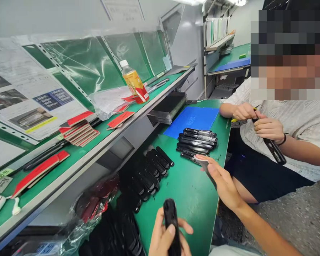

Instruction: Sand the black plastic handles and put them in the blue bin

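Observation:
A long black part [171, 227] with a rounded end stands tilted in my left hand [164, 236], its fingers wrapped round it. My right hand [222, 181] reaches over the right edge of the green table [176, 192], holding a thin grey strip [208, 171] between thumb and fingers. Its fingertips are beside the nearest piece of a stack of black parts [197, 140]. More black parts [149, 174] lie in a slanting row left of the table's middle.
A co-worker [288, 142] sits at the right, working on a black part. A blue sheet [193, 119] lies at the far end. Above on the left, a shelf [101, 142] carries a bottle [134, 83] and red pads [80, 129]. Plastic-wrapped items [96, 199] sit lower left.

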{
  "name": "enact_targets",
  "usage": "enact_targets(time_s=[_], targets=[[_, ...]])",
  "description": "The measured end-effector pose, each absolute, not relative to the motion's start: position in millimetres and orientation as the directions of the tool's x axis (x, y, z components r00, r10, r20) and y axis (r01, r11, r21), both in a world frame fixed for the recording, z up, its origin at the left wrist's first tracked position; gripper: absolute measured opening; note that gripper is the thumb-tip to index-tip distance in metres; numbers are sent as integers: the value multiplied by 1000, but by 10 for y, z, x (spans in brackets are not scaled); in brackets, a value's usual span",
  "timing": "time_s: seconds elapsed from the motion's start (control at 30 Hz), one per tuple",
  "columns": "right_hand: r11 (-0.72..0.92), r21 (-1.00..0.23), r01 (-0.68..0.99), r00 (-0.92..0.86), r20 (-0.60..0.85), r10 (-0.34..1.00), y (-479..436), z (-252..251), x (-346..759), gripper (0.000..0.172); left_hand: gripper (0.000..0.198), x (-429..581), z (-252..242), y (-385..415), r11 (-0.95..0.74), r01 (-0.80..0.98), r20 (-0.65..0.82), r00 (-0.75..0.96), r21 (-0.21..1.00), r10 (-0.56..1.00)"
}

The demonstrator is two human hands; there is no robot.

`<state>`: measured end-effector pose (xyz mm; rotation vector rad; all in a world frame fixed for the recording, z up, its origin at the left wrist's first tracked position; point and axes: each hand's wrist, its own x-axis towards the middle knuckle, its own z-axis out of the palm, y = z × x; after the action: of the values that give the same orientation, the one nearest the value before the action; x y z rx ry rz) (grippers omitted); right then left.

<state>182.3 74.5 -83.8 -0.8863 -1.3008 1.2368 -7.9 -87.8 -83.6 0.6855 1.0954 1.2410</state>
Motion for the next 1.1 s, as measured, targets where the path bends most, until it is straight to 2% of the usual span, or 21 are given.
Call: enact_targets(time_s=[0.07, 0.13, 0.2, 0.23, 0.3, 0.37, 0.4, 0.43, 0.47, 0.53, 0.57, 0.63, 0.67, 0.7, 0.73, 0.8, 0.83, 0.87, 0.93, 1.0, 1.1], targets=[[-139, -925, -354, -248, -51, 967, 506, -852, 1817, 46, 39, -78, -843, -841, 134, -274, -182, -158, 952, 971], [-373, -797, -475, -349, -218, 911, 319, -863, 1796, 50, 45, -88, -892, -790, 51, -71, -69, -289, 996, 955], [-486, -719, -497, -425, -286, 859, 200, -873, 1778, 51, 45, -105, -962, -724, -3, 161, 63, -368, 987, 928], [-481, -735, -479, -438, -275, 856, 155, -875, 1779, 51, 44, -111, -993, -689, -31, 280, 141, -380, 959, 914], [-322, -854, -408, -418, -139, 898, 65, -868, 1811, 53, 42, -112, -1028, -634, -106, 500, 312, -348, 859, 884], [41, -953, -301, -358, 153, 921, -22, -845, 1868, 55, 41, -108, -1015, -621, -190, 645, 444, -256, 740, 859], [271, -935, -231, -341, 338, 877, -50, -831, 1896, 55, 43, -111, -994, -629, -236, 690, 482, -184, 684, 857], [497, -853, -157, -351, 519, 779, -55, -818, 1917, 55, 45, -121, -968, -642, -288, 719, 506, -102, 632, 856], [694, -714, -92, -377, 670, 639, -33, -807, 1930, 53, 48, -138, -939, -657, -341, 737, 520, -16, 583, 854], [894, -448, 33, -434, 799, 416, 85, -790, 1932, 45, 52, -186, -886, -682, -440, 758, 535, 144, 482, 833], [903, -416, 107, -444, 793, 417, 163, -778, 1927, 38, 53, -212, -864, -690, -473, 765, 537, 201, 436, 820], [798, -547, 251, -387, 699, 601, 298, -736, 1922, 30, 53, -254, -831, -700, -492, 789, 544, 246, 368, 802], [725, -631, 275, -343, 640, 688, 336, -708, 1925, 31, 54, -267, -818, -702, -487, 803, 550, 248, 344, 798], [698, -672, 247, -330, 619, 713, 349, -679, 1932, 33, 54, -276, -805, -703, -489, 809, 561, 251, 325, 788], [734, -655, 181, -355, 652, 670, 344, -657, 1941, 35, 54, -279, -790, -705, -495, 809, 577, 251, 316, 778], [865, -501, 18, -420, 782, 461, 320, -645, 1962, 41, 53, -273, -752, -711, -522, 799, 597, 270, 299, 755], [896, -445, -9, -432, 810, 398, 321, -659, 1973, 40, 53, -266, -728, -716, -536, 791, 600, 283, 295, 748], [895, -447, 21, -422, 807, 413, 336, -682, 1984, 36, 55, -258, -702, -720, -541, 790, 597, 292, 290, 747], [783, -600, 162, -338, 712, 615, 398, -736, 2007, 32, 58, -242, -651, -725, -530, 802, 589, 296, 275, 752], [658, -728, 195, -279, 602, 749, 448, -756, 2025, 32, 61, -230, -611, -723, -519, 812, 578, 295, 268, 761], [682, -730, 35, -327, 637, 699, 404, -689, 2032, 36, 60, -216, -588, -712, -515, 809, 557, 299, 282, 775]])
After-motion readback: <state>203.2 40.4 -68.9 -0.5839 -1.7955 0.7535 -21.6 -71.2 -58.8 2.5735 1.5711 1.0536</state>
